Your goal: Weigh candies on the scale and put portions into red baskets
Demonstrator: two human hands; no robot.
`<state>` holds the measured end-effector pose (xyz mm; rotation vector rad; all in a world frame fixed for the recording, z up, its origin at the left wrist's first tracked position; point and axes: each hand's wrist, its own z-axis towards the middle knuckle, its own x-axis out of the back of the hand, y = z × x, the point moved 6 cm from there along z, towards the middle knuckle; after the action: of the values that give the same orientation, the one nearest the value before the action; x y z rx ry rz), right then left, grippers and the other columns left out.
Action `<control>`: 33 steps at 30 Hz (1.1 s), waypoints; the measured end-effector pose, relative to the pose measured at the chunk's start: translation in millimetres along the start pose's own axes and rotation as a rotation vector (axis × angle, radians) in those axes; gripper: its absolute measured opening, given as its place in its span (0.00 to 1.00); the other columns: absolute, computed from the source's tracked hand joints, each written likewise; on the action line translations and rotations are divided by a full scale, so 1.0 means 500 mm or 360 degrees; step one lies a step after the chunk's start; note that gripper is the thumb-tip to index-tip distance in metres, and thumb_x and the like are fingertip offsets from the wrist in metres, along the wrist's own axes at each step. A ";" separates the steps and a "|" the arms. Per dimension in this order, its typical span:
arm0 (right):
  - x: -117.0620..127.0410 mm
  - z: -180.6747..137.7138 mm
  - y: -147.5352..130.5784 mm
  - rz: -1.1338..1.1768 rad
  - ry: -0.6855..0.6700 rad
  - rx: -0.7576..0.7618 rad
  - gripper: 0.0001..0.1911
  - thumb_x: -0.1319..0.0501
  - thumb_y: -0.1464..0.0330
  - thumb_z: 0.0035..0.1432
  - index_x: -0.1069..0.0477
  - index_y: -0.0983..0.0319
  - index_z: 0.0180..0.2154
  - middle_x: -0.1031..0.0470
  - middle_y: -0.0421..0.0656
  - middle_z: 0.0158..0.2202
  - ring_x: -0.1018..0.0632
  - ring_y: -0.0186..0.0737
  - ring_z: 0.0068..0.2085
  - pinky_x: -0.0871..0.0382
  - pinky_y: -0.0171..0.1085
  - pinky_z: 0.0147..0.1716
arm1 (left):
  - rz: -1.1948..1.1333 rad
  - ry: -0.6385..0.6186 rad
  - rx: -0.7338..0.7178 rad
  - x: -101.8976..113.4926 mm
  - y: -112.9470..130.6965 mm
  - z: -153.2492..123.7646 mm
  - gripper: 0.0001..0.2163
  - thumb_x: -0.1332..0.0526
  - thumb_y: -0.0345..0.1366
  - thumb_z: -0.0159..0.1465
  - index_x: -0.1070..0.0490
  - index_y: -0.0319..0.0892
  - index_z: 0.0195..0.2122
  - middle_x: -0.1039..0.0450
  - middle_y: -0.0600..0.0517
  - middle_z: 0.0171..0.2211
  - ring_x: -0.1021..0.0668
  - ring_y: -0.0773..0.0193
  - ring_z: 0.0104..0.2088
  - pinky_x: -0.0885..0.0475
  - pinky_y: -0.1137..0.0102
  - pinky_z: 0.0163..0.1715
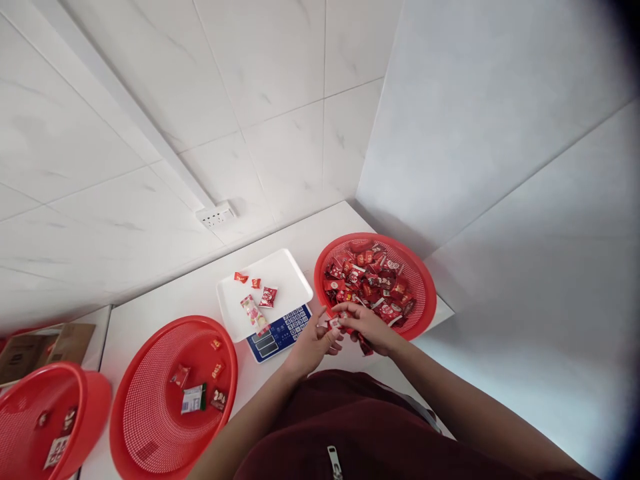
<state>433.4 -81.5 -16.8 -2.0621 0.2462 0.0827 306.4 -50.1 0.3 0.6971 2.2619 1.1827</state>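
My left hand and my right hand meet just in front of the scale, fingers pinched together on a small red and white wrapped candy. My right hand also holds more red wrappers under its palm. Right behind them stands a red basket filled with several red wrapped candies. A scale with a blue keypad carries a white tray with a few candies, one of them a long pink packet.
A second red basket at the left holds a few wrapped sweets. A third red basket sits at the far left, beside cardboard boxes. A wall socket is mounted on the tiled wall behind the white table.
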 end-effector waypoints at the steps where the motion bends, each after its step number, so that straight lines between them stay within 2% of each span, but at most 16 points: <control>1: 0.027 0.003 -0.003 -0.0116 0.0065 0.0011 0.22 0.41 0.64 0.52 0.34 0.58 0.51 0.26 0.39 0.29 0.27 0.33 0.27 0.36 0.29 0.20 | -0.0009 -0.0005 -0.0017 -0.003 0.003 0.002 0.38 0.37 0.51 0.53 0.50 0.41 0.60 0.27 0.51 0.31 0.24 0.65 0.29 0.29 0.67 0.32; 4: 0.131 0.022 -0.007 -0.0794 0.0332 0.0047 0.29 0.42 0.62 0.54 0.41 0.56 0.58 0.24 0.45 0.39 0.24 0.40 0.33 0.32 0.34 0.27 | 0.0021 0.0072 -0.0026 0.009 0.002 0.005 0.34 0.39 0.51 0.55 0.47 0.42 0.59 0.27 0.48 0.34 0.24 0.64 0.32 0.30 0.67 0.34; 5: 0.171 0.030 -0.008 -0.1069 0.0474 0.0071 0.30 0.41 0.63 0.54 0.42 0.57 0.59 0.27 0.47 0.47 0.24 0.42 0.38 0.31 0.36 0.32 | 0.0039 0.0105 -0.0010 0.017 -0.002 0.006 0.32 0.39 0.51 0.56 0.45 0.42 0.57 0.27 0.48 0.34 0.24 0.64 0.31 0.30 0.67 0.34; 7: 0.241 0.048 0.001 -0.1521 0.0717 0.0005 0.30 0.43 0.66 0.56 0.44 0.58 0.60 0.38 0.49 0.59 0.28 0.47 0.48 0.33 0.40 0.41 | 0.0057 0.0153 0.0042 0.033 -0.013 0.005 0.30 0.39 0.51 0.56 0.42 0.40 0.55 0.27 0.47 0.34 0.24 0.64 0.31 0.31 0.67 0.34; 10: 0.301 0.078 0.031 -0.1625 0.0831 -0.0117 0.30 0.44 0.70 0.55 0.43 0.62 0.60 0.47 0.53 0.63 0.32 0.53 0.53 0.35 0.43 0.45 | 0.0038 0.0182 0.0125 0.047 -0.031 -0.001 0.28 0.38 0.51 0.55 0.39 0.39 0.51 0.27 0.48 0.33 0.24 0.65 0.30 0.32 0.68 0.33; 13: 0.313 0.100 0.050 -0.1587 0.0873 -0.0175 0.26 0.44 0.71 0.54 0.39 0.64 0.56 0.43 0.57 0.60 0.30 0.54 0.50 0.35 0.45 0.43 | 0.0033 0.0188 0.0158 0.054 -0.041 -0.011 0.26 0.37 0.51 0.53 0.36 0.39 0.47 0.27 0.48 0.32 0.25 0.66 0.30 0.32 0.69 0.33; 16: 0.303 0.115 0.055 -0.1473 0.0852 -0.0187 0.17 0.43 0.70 0.54 0.31 0.63 0.47 0.29 0.56 0.49 0.27 0.53 0.46 0.36 0.46 0.43 | 0.0036 0.0209 0.0159 0.066 -0.048 -0.024 0.24 0.37 0.51 0.53 0.33 0.39 0.44 0.27 0.49 0.32 0.25 0.66 0.30 0.33 0.69 0.33; 18: 0.300 0.116 0.052 -0.1344 0.0832 -0.0171 0.13 0.41 0.69 0.53 0.29 0.62 0.42 0.25 0.52 0.42 0.26 0.52 0.45 0.36 0.45 0.43 | 0.0018 0.0247 0.0169 0.079 -0.054 -0.033 0.23 0.36 0.50 0.53 0.32 0.40 0.43 0.27 0.49 0.32 0.25 0.65 0.31 0.33 0.69 0.33; 22: 0.302 0.093 0.039 -0.0978 0.0815 -0.0109 0.16 0.39 0.63 0.53 0.30 0.62 0.43 0.23 0.47 0.41 0.24 0.46 0.43 0.32 0.40 0.41 | -0.0051 0.0309 0.0196 0.101 -0.057 -0.048 0.21 0.36 0.49 0.53 0.32 0.40 0.42 0.27 0.49 0.33 0.25 0.66 0.31 0.33 0.70 0.33; 25: 0.277 0.065 0.022 -0.0732 0.0737 -0.0062 0.19 0.40 0.59 0.53 0.32 0.61 0.45 0.23 0.45 0.41 0.23 0.42 0.41 0.30 0.37 0.37 | -0.0080 0.0290 0.0227 0.097 -0.048 -0.050 0.20 0.36 0.48 0.54 0.32 0.40 0.42 0.27 0.49 0.34 0.25 0.67 0.32 0.33 0.70 0.35; 27: 0.232 0.049 0.007 -0.0507 0.0603 0.0006 0.19 0.38 0.60 0.51 0.32 0.60 0.45 0.23 0.44 0.41 0.22 0.40 0.39 0.29 0.35 0.35 | -0.0083 0.0244 0.0222 0.082 -0.036 -0.047 0.19 0.37 0.47 0.55 0.32 0.39 0.42 0.28 0.49 0.34 0.25 0.66 0.32 0.32 0.69 0.35; 29: 0.162 0.036 -0.009 -0.0299 0.0377 0.0084 0.19 0.35 0.61 0.48 0.31 0.59 0.43 0.23 0.42 0.39 0.23 0.39 0.37 0.30 0.34 0.32 | -0.0133 0.0193 0.0192 0.061 -0.026 -0.042 0.20 0.36 0.45 0.54 0.33 0.40 0.44 0.28 0.48 0.35 0.25 0.66 0.32 0.31 0.68 0.35; 31: 0.076 0.026 -0.020 -0.0279 0.0091 0.0113 0.18 0.34 0.62 0.47 0.29 0.59 0.41 0.23 0.41 0.35 0.24 0.37 0.33 0.32 0.32 0.27 | -0.0244 0.0144 0.0162 0.042 -0.024 -0.035 0.22 0.34 0.44 0.53 0.34 0.41 0.46 0.29 0.48 0.36 0.25 0.65 0.32 0.31 0.67 0.35; 33: -0.008 0.019 -0.021 -0.0398 -0.0169 0.0099 0.17 0.34 0.62 0.47 0.28 0.60 0.40 0.23 0.40 0.30 0.27 0.35 0.29 0.36 0.30 0.22 | -0.0322 0.0097 0.0123 0.033 -0.028 -0.026 0.22 0.33 0.45 0.51 0.34 0.41 0.44 0.29 0.48 0.36 0.25 0.66 0.30 0.30 0.67 0.33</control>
<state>432.2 -68.0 -11.6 -2.0034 -0.0744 0.0304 282.9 -54.4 -8.1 0.4521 2.3751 1.0378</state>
